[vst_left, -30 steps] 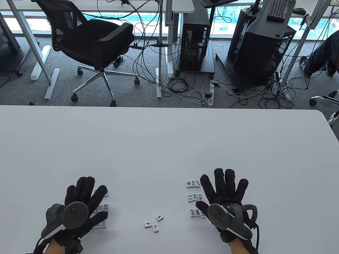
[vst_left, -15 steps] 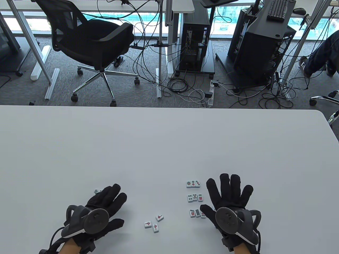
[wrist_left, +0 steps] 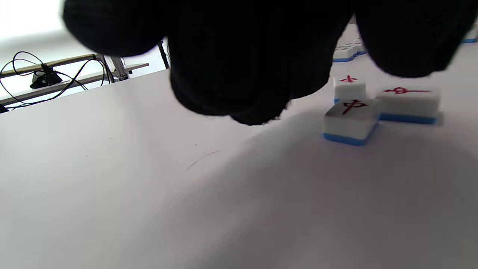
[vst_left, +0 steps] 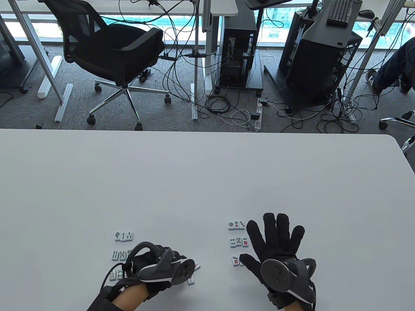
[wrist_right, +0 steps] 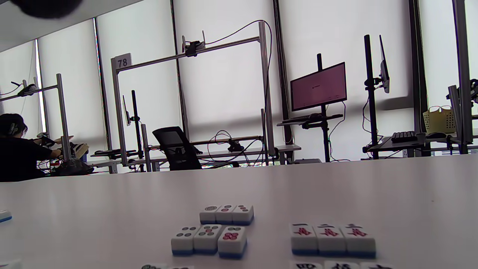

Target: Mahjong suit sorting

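Note:
Three loose tiles with a red character (wrist_left: 351, 119) lie close together near the table's front edge. My left hand (vst_left: 155, 264) is turned on its side over them, so the table view shows only one tile's edge (vst_left: 191, 281). In the left wrist view its fingers (wrist_left: 242, 74) hang just beside them and hold nothing. Left of that hand are three short rows of bamboo tiles (vst_left: 124, 236). Rows of dot tiles (vst_left: 238, 241) lie to the right. Beside these, my right hand (vst_left: 275, 236) lies flat with its fingers spread. A row of character tiles (wrist_right: 332, 239) shows in the right wrist view.
The white table (vst_left: 207, 175) stretches far beyond the tiles, with its rounded corner at the right. Behind it on the floor are an office chair (vst_left: 113, 55), computer towers and cables.
My left hand has moved right from the bamboo rows to the three red-character tiles and rolled onto its side, uncovering the bamboo rows. My right hand has barely shifted.

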A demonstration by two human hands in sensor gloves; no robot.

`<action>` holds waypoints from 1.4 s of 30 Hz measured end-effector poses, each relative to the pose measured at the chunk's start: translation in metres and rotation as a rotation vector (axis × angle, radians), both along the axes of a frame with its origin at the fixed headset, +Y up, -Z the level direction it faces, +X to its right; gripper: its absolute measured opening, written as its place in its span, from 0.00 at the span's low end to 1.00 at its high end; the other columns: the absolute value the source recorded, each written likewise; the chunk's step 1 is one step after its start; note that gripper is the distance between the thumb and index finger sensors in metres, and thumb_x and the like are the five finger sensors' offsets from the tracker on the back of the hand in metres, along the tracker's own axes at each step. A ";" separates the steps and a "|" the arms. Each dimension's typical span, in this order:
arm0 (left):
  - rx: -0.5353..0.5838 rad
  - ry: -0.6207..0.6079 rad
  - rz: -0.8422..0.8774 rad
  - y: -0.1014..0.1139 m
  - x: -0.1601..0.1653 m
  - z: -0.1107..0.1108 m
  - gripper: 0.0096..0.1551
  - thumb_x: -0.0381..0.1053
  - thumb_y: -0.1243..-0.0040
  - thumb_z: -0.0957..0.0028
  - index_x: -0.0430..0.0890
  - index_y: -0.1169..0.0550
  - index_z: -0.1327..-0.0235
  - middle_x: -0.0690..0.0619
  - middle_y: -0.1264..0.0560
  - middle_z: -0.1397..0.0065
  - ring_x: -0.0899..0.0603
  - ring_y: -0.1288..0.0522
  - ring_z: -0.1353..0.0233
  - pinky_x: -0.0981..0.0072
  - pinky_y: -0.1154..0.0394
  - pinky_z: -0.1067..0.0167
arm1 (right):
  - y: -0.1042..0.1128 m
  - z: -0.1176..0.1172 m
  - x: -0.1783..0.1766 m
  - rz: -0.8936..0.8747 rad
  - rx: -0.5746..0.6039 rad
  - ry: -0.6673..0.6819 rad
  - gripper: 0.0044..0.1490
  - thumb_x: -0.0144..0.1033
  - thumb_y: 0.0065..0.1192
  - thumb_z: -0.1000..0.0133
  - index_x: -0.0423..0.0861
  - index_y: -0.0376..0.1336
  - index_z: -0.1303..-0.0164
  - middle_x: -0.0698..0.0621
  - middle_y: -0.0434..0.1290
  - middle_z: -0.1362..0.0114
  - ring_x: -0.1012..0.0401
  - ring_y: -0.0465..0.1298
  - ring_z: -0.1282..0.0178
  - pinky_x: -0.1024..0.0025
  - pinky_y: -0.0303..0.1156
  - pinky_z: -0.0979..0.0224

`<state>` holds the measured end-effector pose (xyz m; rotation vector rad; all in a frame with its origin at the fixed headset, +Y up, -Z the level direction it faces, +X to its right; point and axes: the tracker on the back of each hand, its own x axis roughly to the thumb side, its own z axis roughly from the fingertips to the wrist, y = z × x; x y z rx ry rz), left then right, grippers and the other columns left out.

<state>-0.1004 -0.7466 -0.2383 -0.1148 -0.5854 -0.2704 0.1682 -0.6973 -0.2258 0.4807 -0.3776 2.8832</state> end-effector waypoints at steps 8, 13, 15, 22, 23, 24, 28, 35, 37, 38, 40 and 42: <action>0.032 0.117 0.025 -0.016 0.005 -0.004 0.29 0.69 0.38 0.64 0.46 0.11 0.73 0.56 0.13 0.73 0.54 0.18 0.80 0.60 0.19 0.72 | 0.001 0.000 0.001 0.009 0.001 -0.014 0.53 0.68 0.46 0.50 0.61 0.33 0.19 0.45 0.28 0.14 0.42 0.24 0.19 0.28 0.25 0.26; 0.016 0.158 0.050 -0.006 -0.007 -0.004 0.28 0.69 0.39 0.63 0.47 0.10 0.73 0.57 0.12 0.75 0.54 0.19 0.82 0.60 0.19 0.73 | 0.001 0.000 0.001 0.002 -0.007 -0.013 0.53 0.68 0.46 0.50 0.61 0.33 0.19 0.45 0.28 0.14 0.42 0.25 0.18 0.28 0.26 0.26; 0.029 0.134 0.070 0.000 -0.011 -0.002 0.27 0.66 0.36 0.63 0.48 0.12 0.63 0.58 0.12 0.71 0.54 0.18 0.78 0.59 0.19 0.70 | 0.001 0.000 0.001 0.002 -0.008 -0.014 0.53 0.68 0.46 0.50 0.61 0.33 0.19 0.45 0.28 0.14 0.42 0.25 0.18 0.28 0.26 0.26; 0.032 -0.018 -0.056 -0.005 -0.002 0.010 0.38 0.65 0.30 0.69 0.55 0.22 0.42 0.61 0.13 0.66 0.54 0.17 0.74 0.60 0.19 0.66 | 0.001 0.000 0.002 0.004 -0.012 -0.018 0.53 0.67 0.46 0.50 0.61 0.33 0.19 0.45 0.28 0.14 0.42 0.25 0.18 0.28 0.27 0.26; 0.040 -0.030 -0.072 -0.008 0.001 0.011 0.38 0.65 0.30 0.69 0.55 0.22 0.42 0.61 0.13 0.66 0.54 0.17 0.74 0.60 0.19 0.66 | 0.001 0.000 0.002 0.005 -0.013 -0.018 0.53 0.67 0.46 0.50 0.61 0.33 0.19 0.45 0.29 0.14 0.42 0.26 0.18 0.28 0.27 0.26; 0.046 -0.038 -0.083 -0.010 0.002 0.011 0.38 0.65 0.31 0.69 0.55 0.22 0.42 0.61 0.13 0.66 0.54 0.17 0.74 0.60 0.19 0.66 | 0.001 0.000 0.002 0.006 -0.014 -0.018 0.53 0.67 0.46 0.50 0.61 0.32 0.19 0.45 0.28 0.14 0.42 0.26 0.18 0.28 0.27 0.26; 0.021 -0.064 -0.083 -0.018 0.008 0.011 0.37 0.65 0.32 0.67 0.51 0.21 0.44 0.62 0.13 0.68 0.54 0.17 0.75 0.60 0.19 0.67 | 0.001 -0.001 0.002 0.002 -0.017 -0.017 0.53 0.67 0.46 0.50 0.61 0.33 0.19 0.45 0.29 0.14 0.42 0.26 0.18 0.28 0.27 0.26; 0.025 -0.108 -0.058 -0.017 0.001 0.011 0.36 0.63 0.32 0.67 0.45 0.19 0.49 0.61 0.13 0.67 0.54 0.16 0.74 0.59 0.18 0.65 | 0.000 -0.001 0.003 -0.003 -0.025 -0.018 0.53 0.67 0.46 0.50 0.61 0.33 0.19 0.45 0.29 0.14 0.42 0.26 0.18 0.28 0.27 0.25; 0.037 -0.076 -0.051 -0.009 -0.014 0.008 0.36 0.63 0.32 0.67 0.45 0.20 0.48 0.62 0.13 0.65 0.54 0.16 0.73 0.59 0.18 0.64 | 0.000 -0.001 0.003 -0.005 -0.027 -0.017 0.53 0.67 0.46 0.50 0.61 0.33 0.19 0.45 0.29 0.14 0.42 0.26 0.18 0.28 0.27 0.25; 0.046 -0.055 -0.046 -0.004 -0.025 0.005 0.36 0.63 0.32 0.67 0.46 0.20 0.48 0.62 0.13 0.64 0.54 0.16 0.72 0.59 0.18 0.63 | 0.000 -0.001 0.003 -0.005 -0.026 -0.017 0.53 0.67 0.46 0.50 0.61 0.33 0.19 0.45 0.29 0.14 0.42 0.26 0.18 0.28 0.27 0.25; 0.069 0.032 -0.055 0.009 -0.053 -0.003 0.36 0.62 0.31 0.67 0.46 0.20 0.47 0.62 0.13 0.63 0.54 0.15 0.71 0.59 0.18 0.62 | 0.000 -0.002 0.004 -0.010 -0.027 -0.018 0.53 0.67 0.46 0.50 0.61 0.33 0.19 0.45 0.29 0.14 0.42 0.26 0.18 0.28 0.28 0.25; 0.088 0.127 -0.064 0.020 -0.086 -0.009 0.36 0.62 0.31 0.67 0.46 0.20 0.47 0.62 0.13 0.62 0.54 0.15 0.70 0.59 0.18 0.62 | 0.000 -0.002 0.004 -0.012 -0.027 -0.020 0.53 0.67 0.46 0.50 0.61 0.33 0.19 0.45 0.29 0.14 0.42 0.26 0.18 0.28 0.28 0.25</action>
